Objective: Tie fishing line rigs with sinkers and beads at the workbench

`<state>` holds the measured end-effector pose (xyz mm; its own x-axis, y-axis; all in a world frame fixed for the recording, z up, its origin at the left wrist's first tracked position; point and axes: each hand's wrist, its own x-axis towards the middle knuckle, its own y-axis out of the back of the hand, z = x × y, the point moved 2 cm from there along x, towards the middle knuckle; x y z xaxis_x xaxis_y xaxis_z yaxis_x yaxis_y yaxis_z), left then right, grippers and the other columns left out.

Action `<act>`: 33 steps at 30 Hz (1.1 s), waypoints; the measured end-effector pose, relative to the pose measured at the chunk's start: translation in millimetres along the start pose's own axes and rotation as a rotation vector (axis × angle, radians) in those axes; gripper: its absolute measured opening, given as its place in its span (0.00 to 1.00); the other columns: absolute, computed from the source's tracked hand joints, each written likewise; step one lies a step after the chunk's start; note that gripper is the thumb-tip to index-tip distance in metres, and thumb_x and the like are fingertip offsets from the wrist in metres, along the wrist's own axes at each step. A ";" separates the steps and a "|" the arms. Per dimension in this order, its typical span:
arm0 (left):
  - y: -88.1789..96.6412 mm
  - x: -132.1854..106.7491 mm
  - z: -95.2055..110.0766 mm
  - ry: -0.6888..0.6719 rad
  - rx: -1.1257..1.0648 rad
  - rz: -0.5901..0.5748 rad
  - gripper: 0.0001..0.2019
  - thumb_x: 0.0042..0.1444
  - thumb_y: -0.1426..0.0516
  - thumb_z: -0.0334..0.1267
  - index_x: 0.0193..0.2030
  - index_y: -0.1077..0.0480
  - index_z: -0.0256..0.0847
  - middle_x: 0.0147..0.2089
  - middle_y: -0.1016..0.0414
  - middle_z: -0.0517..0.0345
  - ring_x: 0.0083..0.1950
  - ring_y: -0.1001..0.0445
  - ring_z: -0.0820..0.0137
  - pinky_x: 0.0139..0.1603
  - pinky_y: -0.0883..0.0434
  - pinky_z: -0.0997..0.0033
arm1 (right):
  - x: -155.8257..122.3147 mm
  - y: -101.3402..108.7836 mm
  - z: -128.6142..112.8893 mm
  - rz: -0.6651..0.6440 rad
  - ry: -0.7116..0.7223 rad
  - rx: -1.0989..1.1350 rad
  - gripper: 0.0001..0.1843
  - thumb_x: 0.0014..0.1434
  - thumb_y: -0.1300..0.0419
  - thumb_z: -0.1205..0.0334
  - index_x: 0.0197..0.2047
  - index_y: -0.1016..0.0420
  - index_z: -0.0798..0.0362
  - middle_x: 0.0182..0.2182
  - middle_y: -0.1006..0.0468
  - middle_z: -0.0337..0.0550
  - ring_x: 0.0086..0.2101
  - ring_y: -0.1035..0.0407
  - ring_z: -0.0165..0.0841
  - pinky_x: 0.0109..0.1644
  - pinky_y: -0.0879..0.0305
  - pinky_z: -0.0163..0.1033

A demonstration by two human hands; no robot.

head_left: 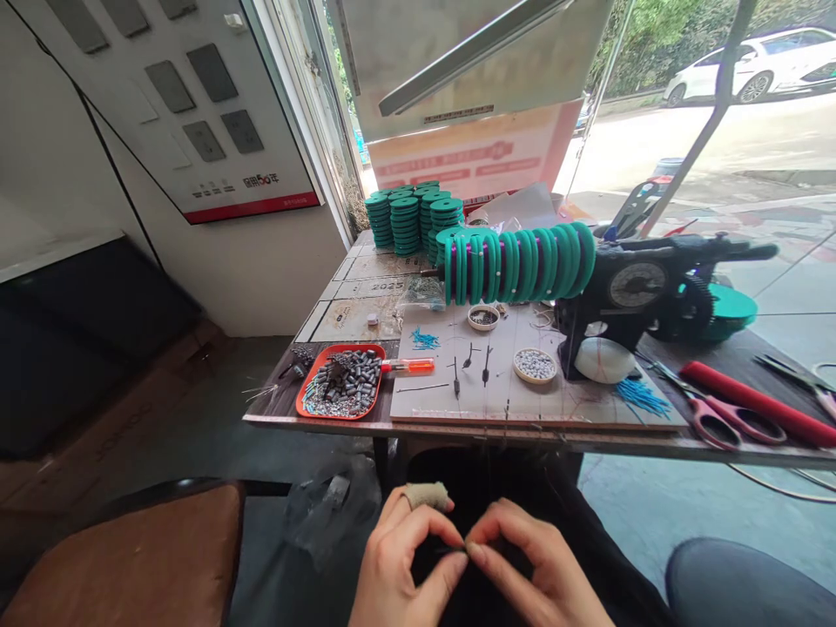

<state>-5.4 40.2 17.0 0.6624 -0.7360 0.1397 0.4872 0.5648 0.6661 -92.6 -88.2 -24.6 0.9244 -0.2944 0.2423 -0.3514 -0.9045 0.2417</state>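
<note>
Brown chair [144,562], grey floor [265,435]

Over your lap, your left hand [406,559] and right hand [526,562] meet at the fingertips, pinching a tiny dark item [448,549] too small to make out; a pale wrap [426,496] covers one left finger. On the table [274,406] ahead of you, an orange tray [330,415] holds small grey pieces [356,374]. To its right, a pale board [418,407] carries a dish [535,380] of whitish beads [535,364]. Green spools [522,264] line up beside a dark machine [591,287], and pink-handled scissors [731,411] lie near a red rod [761,405].
</note>
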 end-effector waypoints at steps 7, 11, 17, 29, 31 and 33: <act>-10.6 -4.7 -19.2 0.089 -0.398 0.098 0.11 0.46 0.37 0.45 0.30 0.24 0.39 0.39 0.24 0.51 0.44 0.25 0.71 0.47 0.28 0.78 | -2.8 -4.6 8.5 -0.047 -0.319 0.309 0.23 0.58 0.45 0.43 0.29 0.30 0.57 0.26 0.31 0.43 0.30 0.37 0.31 0.36 0.41 0.33; -21.2 -12.8 -32.1 0.090 -0.498 0.128 0.07 0.48 0.37 0.41 0.31 0.23 0.40 0.43 0.25 0.51 0.48 0.26 0.70 0.51 0.30 0.76 | -1.3 -10.9 12.1 -0.117 -0.434 0.544 0.28 0.52 0.42 0.37 0.28 0.34 0.58 0.24 0.38 0.40 0.29 0.44 0.29 0.35 0.46 0.34; -31.5 -15.6 -42.8 -0.032 -0.522 0.270 0.06 0.47 0.36 0.38 0.34 0.23 0.44 0.43 0.24 0.57 0.47 0.26 0.73 0.49 0.30 0.81 | -3.6 -25.0 25.7 -0.148 -0.501 0.863 0.26 0.49 0.36 0.41 0.29 0.36 0.58 0.23 0.38 0.39 0.28 0.45 0.27 0.35 0.49 0.32; -36.0 -16.4 -33.1 -0.045 -0.360 0.304 0.07 0.48 0.37 0.44 0.28 0.23 0.44 0.41 0.25 0.56 0.47 0.28 0.71 0.48 0.30 0.76 | -8.7 -41.0 44.0 -0.142 -0.538 1.186 0.20 0.49 0.32 0.51 0.30 0.32 0.59 0.23 0.34 0.38 0.26 0.42 0.23 0.32 0.50 0.28; -35.5 -16.3 -25.8 -0.012 -0.312 0.335 0.08 0.47 0.37 0.47 0.27 0.23 0.46 0.40 0.26 0.57 0.49 0.29 0.69 0.48 0.31 0.75 | -7.9 -40.2 43.2 -0.122 -0.551 1.166 0.20 0.47 0.31 0.51 0.29 0.32 0.59 0.22 0.34 0.38 0.26 0.42 0.23 0.31 0.50 0.28; -35.2 -16.3 -19.3 0.020 -0.263 0.360 0.09 0.47 0.38 0.49 0.26 0.24 0.48 0.39 0.26 0.57 0.51 0.30 0.68 0.48 0.32 0.73 | -7.5 -39.3 42.7 -0.106 -0.549 1.133 0.20 0.47 0.31 0.51 0.29 0.32 0.59 0.22 0.35 0.38 0.26 0.42 0.22 0.31 0.50 0.27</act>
<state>-22.4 39.5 -22.9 0.8261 -0.4691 0.3122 0.3500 0.8614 0.3680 -79.4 -63.6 -76.1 0.9753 -0.0477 -0.2157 -0.1997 -0.6082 -0.7683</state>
